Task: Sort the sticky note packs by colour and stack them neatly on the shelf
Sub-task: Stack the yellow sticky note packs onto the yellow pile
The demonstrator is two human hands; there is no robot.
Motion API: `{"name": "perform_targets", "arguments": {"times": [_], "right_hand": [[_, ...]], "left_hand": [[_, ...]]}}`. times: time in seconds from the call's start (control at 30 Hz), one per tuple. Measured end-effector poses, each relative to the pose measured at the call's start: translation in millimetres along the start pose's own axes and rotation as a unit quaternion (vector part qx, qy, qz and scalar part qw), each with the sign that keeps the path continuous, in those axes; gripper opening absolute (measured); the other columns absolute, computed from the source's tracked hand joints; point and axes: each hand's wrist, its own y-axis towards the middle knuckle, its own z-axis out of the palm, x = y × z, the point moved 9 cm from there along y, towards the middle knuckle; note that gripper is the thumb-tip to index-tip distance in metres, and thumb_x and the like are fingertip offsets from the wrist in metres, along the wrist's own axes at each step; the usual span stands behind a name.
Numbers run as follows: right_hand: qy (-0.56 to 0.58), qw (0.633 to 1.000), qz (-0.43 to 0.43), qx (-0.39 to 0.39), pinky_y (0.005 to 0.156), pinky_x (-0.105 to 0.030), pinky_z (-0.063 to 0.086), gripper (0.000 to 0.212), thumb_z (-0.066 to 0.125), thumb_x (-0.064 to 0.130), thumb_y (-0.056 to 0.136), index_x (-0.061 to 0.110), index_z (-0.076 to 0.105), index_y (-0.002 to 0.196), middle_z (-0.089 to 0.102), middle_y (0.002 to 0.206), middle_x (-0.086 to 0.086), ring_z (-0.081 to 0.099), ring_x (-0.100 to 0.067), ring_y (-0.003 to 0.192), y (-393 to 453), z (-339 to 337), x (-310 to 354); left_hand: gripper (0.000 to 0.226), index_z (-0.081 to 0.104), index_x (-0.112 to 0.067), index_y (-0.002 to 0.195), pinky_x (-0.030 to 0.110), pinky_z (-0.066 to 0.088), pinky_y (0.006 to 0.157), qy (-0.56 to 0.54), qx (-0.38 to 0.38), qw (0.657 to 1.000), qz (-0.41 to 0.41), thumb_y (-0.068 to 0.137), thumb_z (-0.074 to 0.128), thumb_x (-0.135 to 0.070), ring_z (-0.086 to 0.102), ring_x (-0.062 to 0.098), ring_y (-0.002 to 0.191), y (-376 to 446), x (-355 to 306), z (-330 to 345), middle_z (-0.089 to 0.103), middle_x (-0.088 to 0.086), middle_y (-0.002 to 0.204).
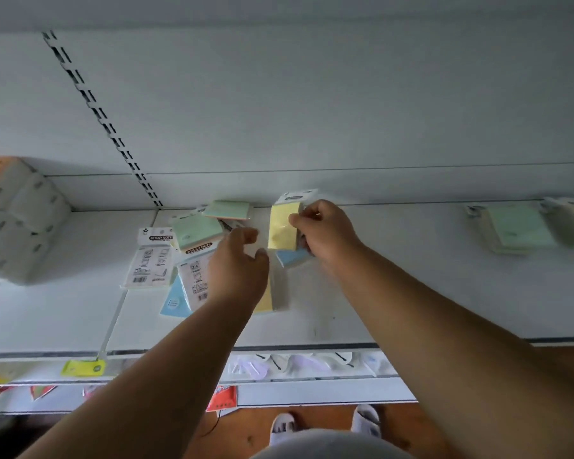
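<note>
While right hand pinches yellow pack, left hand spread

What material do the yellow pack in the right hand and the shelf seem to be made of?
Yellow pack: likely paper notes in a clear glossy plastic wrap; a shiny highlight and a white hang tab show. The right hand pinches it with its fingers. Shelf: probably white painted metal, smooth and matte, below a slotted upright.

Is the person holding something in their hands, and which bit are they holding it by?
Yes. The right hand has its grip on the yellow sticky note pack, pinching its right edge near the top. The left hand holds nothing.
</note>
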Motion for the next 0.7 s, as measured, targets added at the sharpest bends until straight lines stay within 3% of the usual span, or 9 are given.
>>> {"name": "perform_targets", "arguments": {"times": [0.1, 0.17, 0.23, 0.3, 0.33, 0.43, 0.6, 0.7], "right_hand": [[0.075, 0.997, -0.012, -0.027, 0.036, -0.018, 0.034, 0.013, 0.064, 0.008, 0.085, 0.011, 0.052, 0.082, 0.049, 0.064, -0.007, 0.044, -0.014, 0.042, -18.6, -59.7, -7.7], [0.072, 0.995, -0.017, -0.06, 0.036, -0.018, 0.035, 0.01, 0.063, 0.009, 0.084, 0.011, 0.056, 0.091, 0.052, 0.072, -0.006, 0.046, -0.013, 0.048, -28.1, -105.2, -18.1], [0.047, 0.994, -0.016, -0.097, 0.044, -0.023, 0.041, 0.021, 0.066, 0.025, 0.077, 0.019, 0.059, 0.096, 0.058, 0.082, -0.002, 0.052, -0.017, 0.062, -35.8, -152.2, -30.6], [-0.017, 0.99, -0.029, -0.137, 0.056, -0.033, 0.049, 0.03, 0.068, 0.045, 0.07, 0.023, 0.058, 0.089, 0.061, 0.083, 0.001, 0.058, -0.02, 0.072, -44.8, -203.4, -41.1], [-0.067, 0.985, -0.041, -0.15, 0.062, -0.034, 0.048, 0.028, 0.068, 0.046, 0.072, 0.023, 0.055, 0.082, 0.059, 0.08, 0.003, 0.058, -0.018, 0.073, -49.7, -228.8, -46.0], [-0.188, 0.961, -0.06, -0.192, 0.057, -0.025, 0.038, 0.026, 0.069, 0.034, 0.083, 0.022, 0.048, 0.072, 0.055, 0.072, 0.006, 0.052, -0.012, 0.066, -64.5, -303.7, -63.1], [-0.183, 0.972, -0.005, -0.144, 0.062, -0.034, 0.049, 0.025, 0.069, 0.033, 0.085, 0.009, 0.063, 0.085, 0.067, 0.076, -0.004, 0.062, -0.023, 0.07, -61.8, -406.0, -107.4], [-0.033, 0.995, 0.015, -0.089, 0.045, -0.028, 0.035, 0.018, 0.069, 0.019, 0.088, 0.004, 0.061, 0.081, 0.049, 0.053, 0.001, 0.04, -0.017, 0.045, -57.6, -452.8, -129.5]], "left_hand": [[0.029, 0.055, -0.032, 0.115, 0.035, 0.056, 0.074, -0.026, 0.062, 0.997, 0.025, 0.087, 0.063, -0.03, 0.07, 0.017, 0.08, -8.1, -28.4, 41.6, 0.069, -0.011, 0.1], [0.024, 0.054, -0.032, 0.111, 0.027, 0.05, 0.059, -0.037, 0.112, 0.992, 0.046, 0.089, 0.062, -0.031, 0.068, 0.011, 0.072, -24.6, -53.6, 76.9, 0.068, -0.011, 0.088], [0.023, 0.052, -0.033, 0.109, 0.026, 0.049, 0.059, -0.039, 0.152, 0.985, 0.078, 0.089, 0.062, -0.031, 0.067, 0.008, 0.071, -46.6, -80.8, 109.1, 0.068, -0.01, 0.081], [0.023, 0.054, -0.032, 0.109, 0.03, 0.053, 0.066, -0.036, 0.194, 0.975, 0.102, 0.088, 0.064, -0.031, 0.067, 0.009, 0.072, -71.6, -106.3, 141.9, 0.068, -0.01, 0.082], [0.022, 0.056, -0.032, 0.107, 0.029, 0.053, 0.068, -0.031, 0.211, 0.971, 0.112, 0.087, 0.064, -0.03, 0.067, 0.008, 0.072, -83.9, -118.2, 158.3, 0.068, -0.011, 0.084], [0.021, 0.059, -0.03, 0.104, 0.026, 0.054, 0.07, -0.03, 0.25, 0.96, 0.125, 0.085, 0.067, -0.026, 0.066, 0.007, 0.073, -118.4, -155.1, 207.8, 0.067, -0.013, 0.09], [0.056, 0.046, -0.028, 0.126, 0.023, 0.043, 0.08, 0.019, 0.231, 0.959, 0.167, 0.077, 0.074, -0.034, 0.06, 0.013, 0.096, -172.0, -226.7, 286.5, 0.054, -0.01, 0.114], [0.055, 0.039, -0.03, 0.129, 0.023, 0.042, 0.073, 0.029, 0.257, 0.954, 0.152, 0.083, 0.068, -0.036, 0.061, 0.012, 0.092, -197.7, -248.5, 329.2, 0.059, -0.01, 0.11]]}}
